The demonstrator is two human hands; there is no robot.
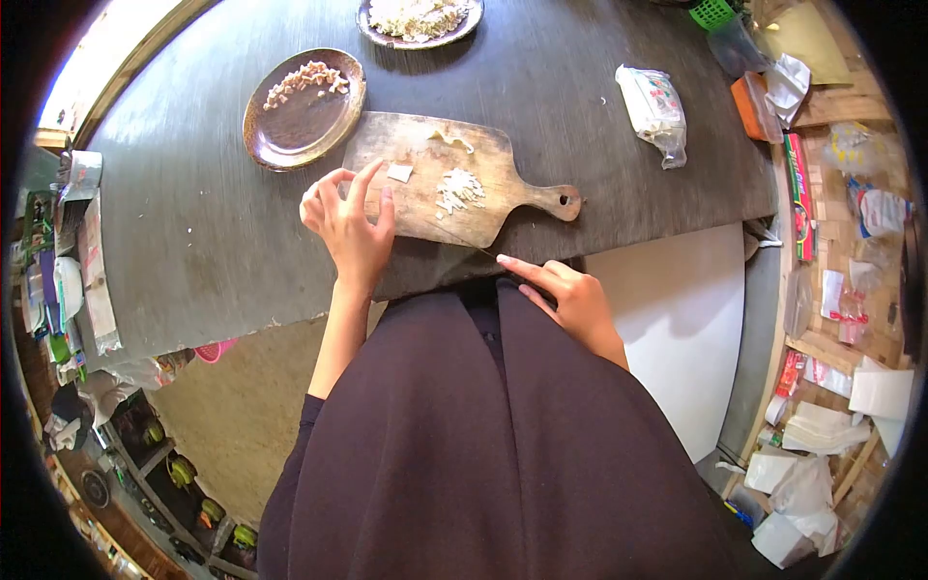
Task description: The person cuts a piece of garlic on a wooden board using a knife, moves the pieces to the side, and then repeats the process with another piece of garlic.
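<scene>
A wooden cutting board (498, 203) with a handle lies near the table's front edge. On it are a small white square piece (399, 172), a pile of thin white strips (459, 191) and a curled pale scrap (451, 141). My left hand (350, 224) is over the board's left edge, fingers curved and apart, holding nothing, beside the square piece. My right hand (570, 302) is at the table edge below the board, closed on a thin knife (474, 248) with the index finger stretched forward. Its blade reaches the board's front edge; the handle is mostly hidden.
A brown plate (300, 126) with small chopped pieces stands behind the board at left. Another plate (420, 43) holds a pale shredded heap at the back. A white plastic package (653, 108) lies at right. Shelves with bags and packets line both sides.
</scene>
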